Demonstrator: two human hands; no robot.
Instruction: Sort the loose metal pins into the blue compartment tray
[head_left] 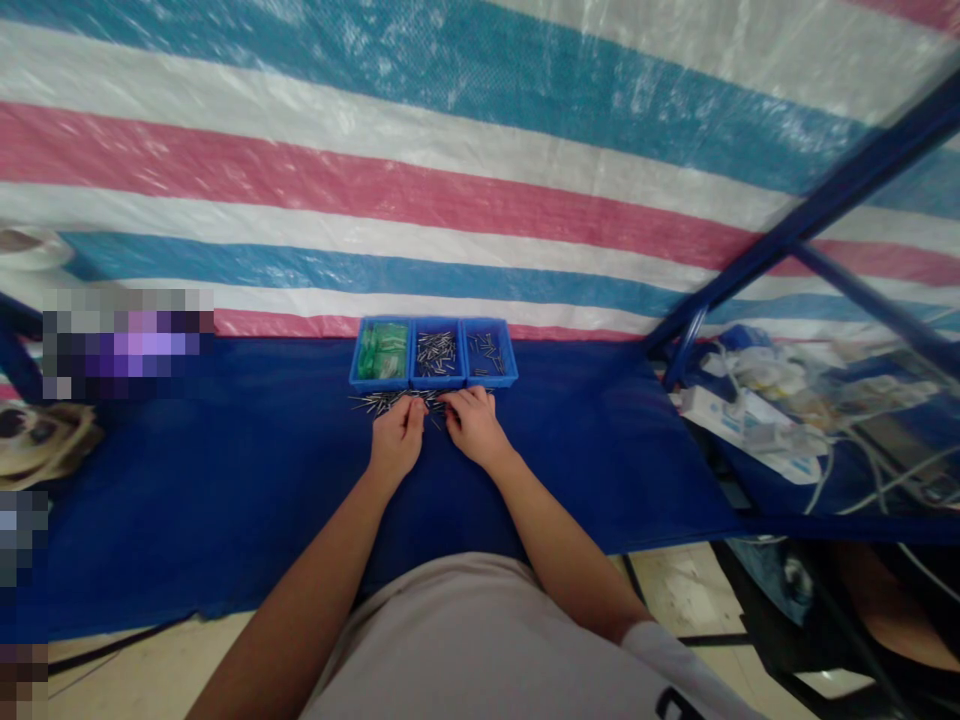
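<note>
A loose pile of thin metal pins [379,402], perhaps nails or screws, lies on the blue tabletop in front of three joined blue bins. My left hand [397,438] is closed at the pile, thumb pressed to the fingers; what it grips is too small to make out. Just to its right, my right hand [475,425] has its fingers curled inward over the pile's right end, their tips partly hidden. Green and clear plastic packets fill the left bin [381,384]. The middle bin [439,382] contains many metal pins, while the right bin [492,380] has several scattered ones.
A blue-covered table [585,450] spreads beneath my arms. Behind it hangs a striped plastic sheet [450,190]. Blue metal frame bars [720,270] slant up at the right, beside a power strip [750,435], cables and bags. Blurred-out items sit at the left.
</note>
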